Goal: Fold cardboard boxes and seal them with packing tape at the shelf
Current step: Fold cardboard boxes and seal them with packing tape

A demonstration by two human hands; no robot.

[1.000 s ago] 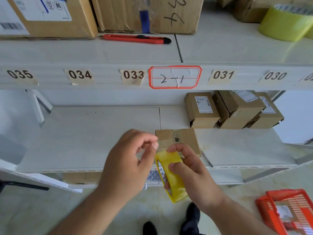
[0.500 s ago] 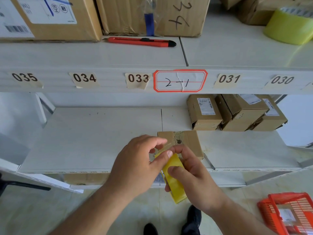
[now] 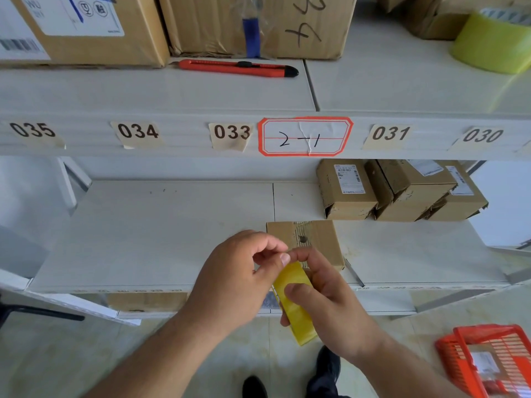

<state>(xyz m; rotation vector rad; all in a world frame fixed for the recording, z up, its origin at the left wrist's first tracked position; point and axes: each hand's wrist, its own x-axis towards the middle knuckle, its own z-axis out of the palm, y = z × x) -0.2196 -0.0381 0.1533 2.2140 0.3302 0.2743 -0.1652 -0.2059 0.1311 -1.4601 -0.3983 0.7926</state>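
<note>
Taping step, at the front edge of the lower shelf [image 3: 149, 239]. The right hand [image 3: 330, 305] grips the yellow tape roll [image 3: 293, 300]; the left hand [image 3: 238, 280] pinches at its top, likely seeking the free end. Next: draw tape onto the small box [image 3: 316, 237] just behind. Finished boxes [image 3: 402, 191] sit rearward; nothing obstructs.

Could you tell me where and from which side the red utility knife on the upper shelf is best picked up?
Grip the red utility knife across the middle of its long handle, coming down from above and in front. It lies flat, lengthwise along the shelf, with boxes close behind it, so its long sides are the free ones.
</note>
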